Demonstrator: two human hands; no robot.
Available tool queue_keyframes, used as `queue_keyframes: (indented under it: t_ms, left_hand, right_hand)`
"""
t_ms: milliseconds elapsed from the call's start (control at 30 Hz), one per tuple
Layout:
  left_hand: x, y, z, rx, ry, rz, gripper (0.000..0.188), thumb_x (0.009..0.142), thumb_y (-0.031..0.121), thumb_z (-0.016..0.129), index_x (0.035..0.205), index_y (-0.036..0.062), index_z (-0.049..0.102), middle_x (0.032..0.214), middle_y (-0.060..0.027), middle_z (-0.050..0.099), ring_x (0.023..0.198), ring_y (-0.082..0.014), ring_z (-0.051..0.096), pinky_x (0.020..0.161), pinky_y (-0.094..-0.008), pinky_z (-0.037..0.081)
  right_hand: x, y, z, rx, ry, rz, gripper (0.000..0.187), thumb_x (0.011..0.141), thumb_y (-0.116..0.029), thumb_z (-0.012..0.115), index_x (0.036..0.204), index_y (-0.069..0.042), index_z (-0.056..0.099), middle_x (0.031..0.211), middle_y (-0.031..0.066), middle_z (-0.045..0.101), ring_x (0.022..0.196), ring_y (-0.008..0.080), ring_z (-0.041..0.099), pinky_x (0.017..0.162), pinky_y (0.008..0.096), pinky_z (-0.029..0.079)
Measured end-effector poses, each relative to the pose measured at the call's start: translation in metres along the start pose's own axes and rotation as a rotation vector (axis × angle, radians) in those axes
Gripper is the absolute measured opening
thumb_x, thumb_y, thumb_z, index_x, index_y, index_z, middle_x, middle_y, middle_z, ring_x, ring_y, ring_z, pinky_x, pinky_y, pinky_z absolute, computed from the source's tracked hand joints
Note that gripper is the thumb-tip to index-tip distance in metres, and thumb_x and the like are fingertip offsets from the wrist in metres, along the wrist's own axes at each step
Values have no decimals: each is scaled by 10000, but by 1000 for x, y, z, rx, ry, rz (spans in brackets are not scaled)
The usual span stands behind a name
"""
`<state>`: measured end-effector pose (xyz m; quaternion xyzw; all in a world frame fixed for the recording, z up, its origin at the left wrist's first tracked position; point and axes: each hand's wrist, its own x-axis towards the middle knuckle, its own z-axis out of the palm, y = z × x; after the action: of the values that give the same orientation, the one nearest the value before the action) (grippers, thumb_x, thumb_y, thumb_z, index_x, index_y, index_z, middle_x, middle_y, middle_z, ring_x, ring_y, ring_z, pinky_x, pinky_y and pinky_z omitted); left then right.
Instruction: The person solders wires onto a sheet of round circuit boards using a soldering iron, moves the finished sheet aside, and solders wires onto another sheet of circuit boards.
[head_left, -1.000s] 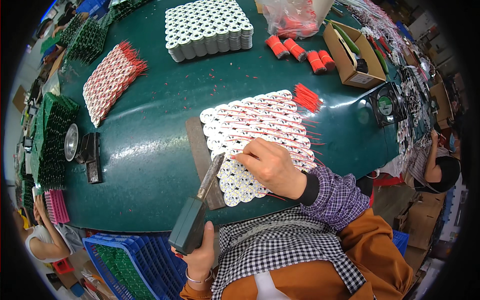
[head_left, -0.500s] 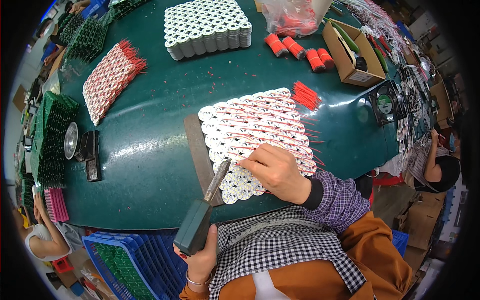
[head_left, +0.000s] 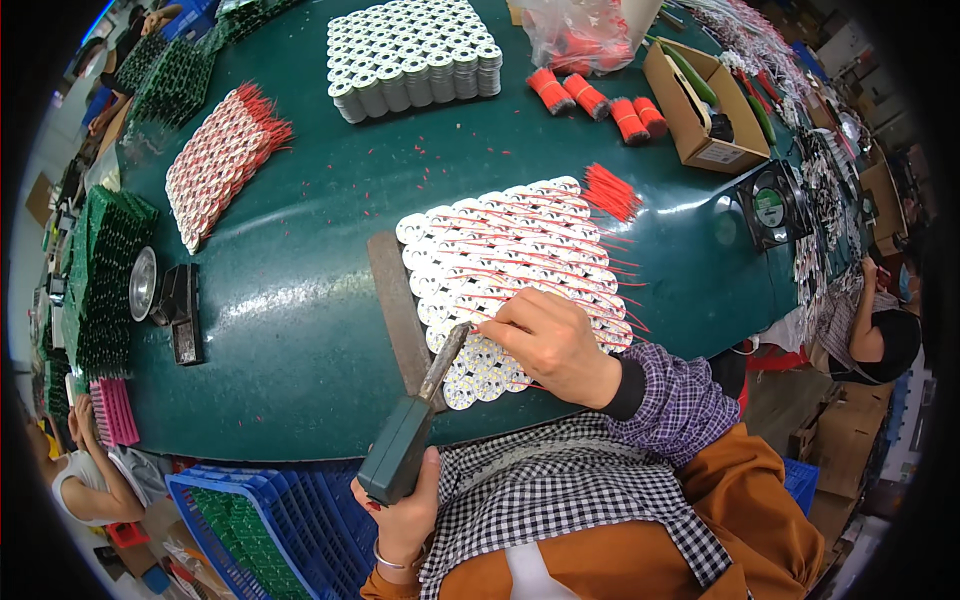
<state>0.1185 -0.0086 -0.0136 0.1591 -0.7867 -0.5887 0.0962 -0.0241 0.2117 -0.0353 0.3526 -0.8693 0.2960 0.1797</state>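
My left hand [head_left: 408, 518] is wrapped round the grip of a dark green soldering gun [head_left: 398, 452]. The gun's metal tip slants up to the right and ends just beside my right fingertips. My right hand [head_left: 556, 348] pinches a thin red wire [head_left: 477, 328] over a sheet of round white LED boards [head_left: 480, 375]. Red wires run across the upper rows of the boards and stick out past their right edge. The exact contact of tip, wire and board is too small to tell. A flat, brownish bar [head_left: 393, 300] lies along the sheet's left side.
Loose red wires [head_left: 612, 192] lie behind the sheet, with several wire bundles [head_left: 588, 96] and a cardboard box [head_left: 735, 150] farther back. A stack of boards [head_left: 415, 75], a wired sheet [head_left: 212, 170], a black stand [head_left: 184, 315] and a fan [head_left: 770, 207] are also on the table.
The soldering gun and my left hand have shifted slightly up and to the right, bringing the tip closer to my right fingertips. My right hand has hardly moved.
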Motion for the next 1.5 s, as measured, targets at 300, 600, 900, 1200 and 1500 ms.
queue_keyframes:
  t_ms: [300,600,900,1200,1500]
  left_hand:
    - [-15,-23,-14,83,-9,41,247,873,-5,773,1089,-50,663,864,-69,685,663,-127,616,569,-302,491]
    - [-16,-27,-21,169,-26,113,336,886,-37,746,1210,-45,659,899,-96,689,650,-120,609,551,-281,470]
    - [-16,-24,-23,85,-61,12,411,871,-5,783,1258,-40,648,1106,-109,707,786,-134,663,631,-277,535]
    - [-11,-4,-18,73,-88,-17,267,851,27,813,1088,-44,711,978,-92,738,834,-146,688,710,-292,558]
    - [-6,2,-11,81,-53,11,214,829,58,807,992,-50,721,820,-67,719,649,-100,623,578,-268,498]
  right_hand:
    - [1,-1,-1,9,-11,14,186,750,-18,721,936,-31,715,825,53,609,745,217,620,607,338,503]
    - [4,-12,-6,15,36,8,215,727,2,751,937,-35,728,809,46,594,741,215,607,621,341,491]
    - [0,-9,0,-2,-16,14,219,754,0,736,965,-57,742,789,40,574,735,211,601,625,341,484]
    - [-1,-10,1,-19,-30,8,190,759,-22,723,943,-64,727,791,30,572,747,205,601,622,343,472]
    - [-1,-9,1,-29,-36,12,180,761,-23,711,936,-60,728,793,37,572,757,207,605,629,339,484]
